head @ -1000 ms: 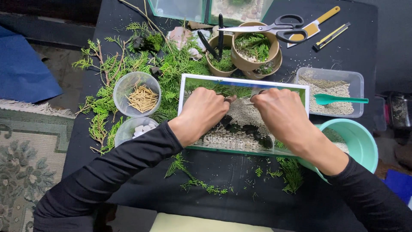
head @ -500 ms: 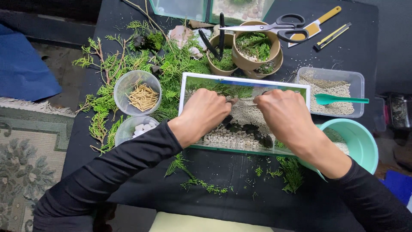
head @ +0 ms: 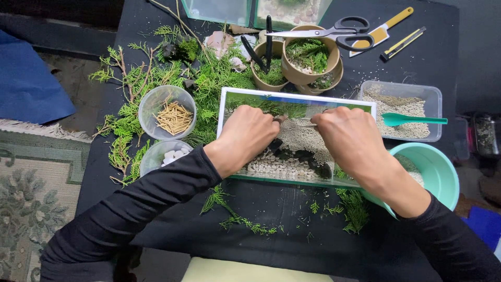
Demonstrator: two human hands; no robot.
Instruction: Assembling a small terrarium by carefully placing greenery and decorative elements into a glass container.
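— Over the black desk (head: 292, 209), how much room is left at the edges?

— Little at the far side: green sprigs (head: 151, 89) spread over the left half, and two glass tanks (head: 250, 10) stand at the far edge. The near edge has a bare strip with only loose bits of green on it. Left of the desk lie a patterned rug (head: 31, 183) and a blue sheet (head: 31, 78) on the floor.

— What containers stand about?

— A round clear tub (head: 156, 102) holding tan sticks sits left of centre, with a second clear tub (head: 156, 156) of white pebbles just nearer. Brown paper cups (head: 308, 70) with greenery stand at the back, black-handled scissors (head: 339, 31) lying across them. At the right, a clear rectangular tub (head: 407, 91) of pale grit has a teal spoon (head: 412, 120) across it, and a teal bowl (head: 438, 177) sits at the right near corner.

— And the thing being worked on?

— A long glass tank (head: 297, 99) lies mid-desk. It holds pale grit at the back, white pebbles along the front and dark stones between them.

— The hands?

— Both reach into it. The left hand (head: 250, 136) is curled, its fingers pinched on a small dark piece, apparently a stone. The right hand (head: 349, 138) is curled too, fingertips narrowed on something thin; I cannot tell what.
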